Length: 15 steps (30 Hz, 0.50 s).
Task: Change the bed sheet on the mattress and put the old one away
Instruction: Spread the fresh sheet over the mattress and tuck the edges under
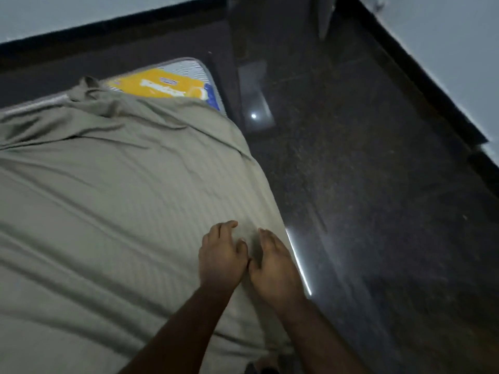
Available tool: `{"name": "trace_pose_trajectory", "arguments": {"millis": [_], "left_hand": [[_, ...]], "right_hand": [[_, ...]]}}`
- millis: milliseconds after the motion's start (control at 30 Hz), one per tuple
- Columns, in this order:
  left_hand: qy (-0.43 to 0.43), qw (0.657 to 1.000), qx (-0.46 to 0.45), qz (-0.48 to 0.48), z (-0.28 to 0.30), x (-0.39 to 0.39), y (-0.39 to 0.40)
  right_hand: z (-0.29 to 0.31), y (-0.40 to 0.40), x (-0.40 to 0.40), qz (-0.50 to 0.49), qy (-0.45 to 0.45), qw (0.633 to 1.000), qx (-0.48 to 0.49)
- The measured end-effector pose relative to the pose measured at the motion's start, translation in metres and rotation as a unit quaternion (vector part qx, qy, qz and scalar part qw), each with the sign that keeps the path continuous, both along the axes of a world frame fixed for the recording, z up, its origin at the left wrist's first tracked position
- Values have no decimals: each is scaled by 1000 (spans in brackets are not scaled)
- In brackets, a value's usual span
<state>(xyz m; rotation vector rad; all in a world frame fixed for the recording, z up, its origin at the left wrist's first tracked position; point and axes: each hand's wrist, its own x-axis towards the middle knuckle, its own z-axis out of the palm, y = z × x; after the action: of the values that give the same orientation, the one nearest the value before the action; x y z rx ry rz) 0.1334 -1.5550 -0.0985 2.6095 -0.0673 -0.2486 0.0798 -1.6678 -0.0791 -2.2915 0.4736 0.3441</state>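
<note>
A grey-beige striped bed sheet (108, 198) covers most of the mattress (189, 68), which lies on the floor. The mattress's far right corner is bare and shows a yellow label (162, 86). The sheet is bunched and wrinkled near that corner. My left hand (220, 256) rests on the sheet near the mattress's right edge, fingers loosely bent. My right hand (272, 265) lies right beside it at the edge, fingers flat on the fabric. Both hands touch at the thumbs.
Dark polished floor (364, 211) runs along the mattress's right side and reflects a light. A dark skirting (432, 85) lines the pale walls at the back and right. A blurred dark upright shape stands at the top centre.
</note>
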Motion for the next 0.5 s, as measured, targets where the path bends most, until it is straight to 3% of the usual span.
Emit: {"name": "trace_pose_trajectory", "arguments": {"millis": [500], "left_hand": [[45,971,-37,232,7,202,-37]], "right_hand": [[-6,-41,276,207,36,974,89]]}}
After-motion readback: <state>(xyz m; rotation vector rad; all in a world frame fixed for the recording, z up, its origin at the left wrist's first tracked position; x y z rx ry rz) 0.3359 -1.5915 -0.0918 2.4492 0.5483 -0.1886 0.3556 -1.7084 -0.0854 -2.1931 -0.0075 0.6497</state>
